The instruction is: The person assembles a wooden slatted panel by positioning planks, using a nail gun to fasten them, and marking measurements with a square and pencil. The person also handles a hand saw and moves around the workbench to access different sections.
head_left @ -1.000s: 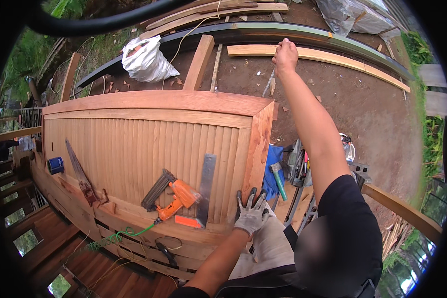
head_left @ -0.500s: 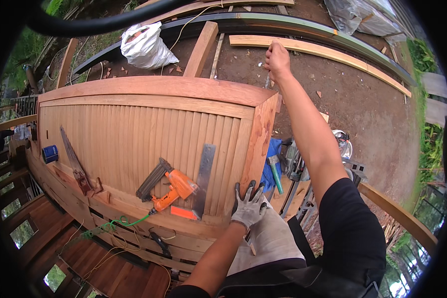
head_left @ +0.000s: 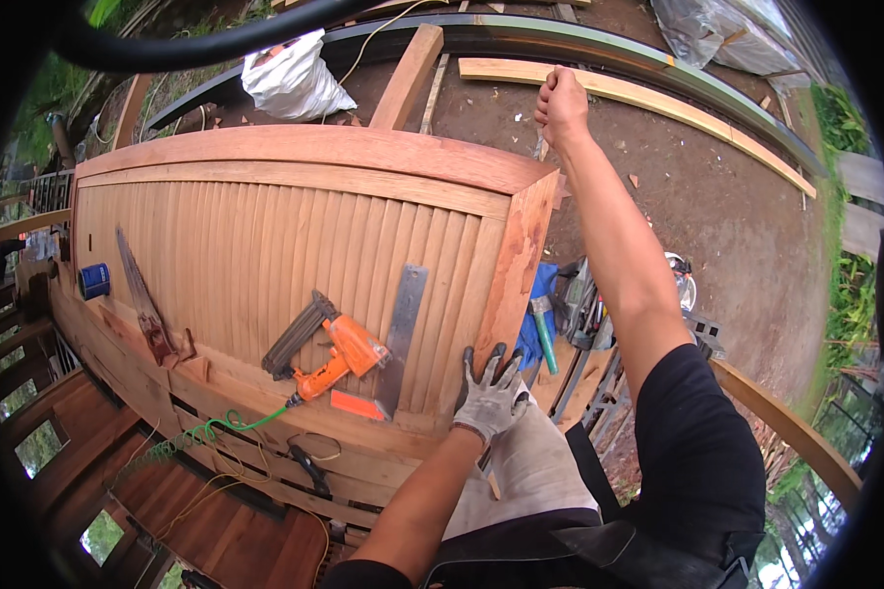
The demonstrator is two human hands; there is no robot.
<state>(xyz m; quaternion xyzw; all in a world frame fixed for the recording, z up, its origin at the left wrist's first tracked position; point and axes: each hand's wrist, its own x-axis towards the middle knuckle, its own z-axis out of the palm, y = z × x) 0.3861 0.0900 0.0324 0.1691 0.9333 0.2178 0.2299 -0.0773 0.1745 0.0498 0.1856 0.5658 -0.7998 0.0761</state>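
My left hand (head_left: 488, 401), in a grey glove with dark fingertips, lies with fingers spread on the near right corner of a louvered wooden panel (head_left: 524, 270). My bare right hand (head_left: 562, 106) is raised beyond the panel's far right corner, its fingers closed. A narrow strip shows just below that fist; I cannot tell whether it is held. On the slats lie an orange nail gun (head_left: 342, 355) with a green air hose (head_left: 255, 424), and a square (head_left: 403, 329) with a grey blade and orange handle. Farther left are a handsaw (head_left: 145, 304) and a blue can (head_left: 94, 281).
Right of the panel, a hammer with a green handle (head_left: 545, 339) lies on blue cloth. A white sack (head_left: 295, 83) stands beyond the far edge. Long boards (head_left: 648, 96) lie on the dirt ground, and a wooden post (head_left: 410, 77) sticks out behind the panel.
My right fist has moved slightly up and to the right in the picture. My left hand keeps its place on the panel corner. The view has shifted a little.
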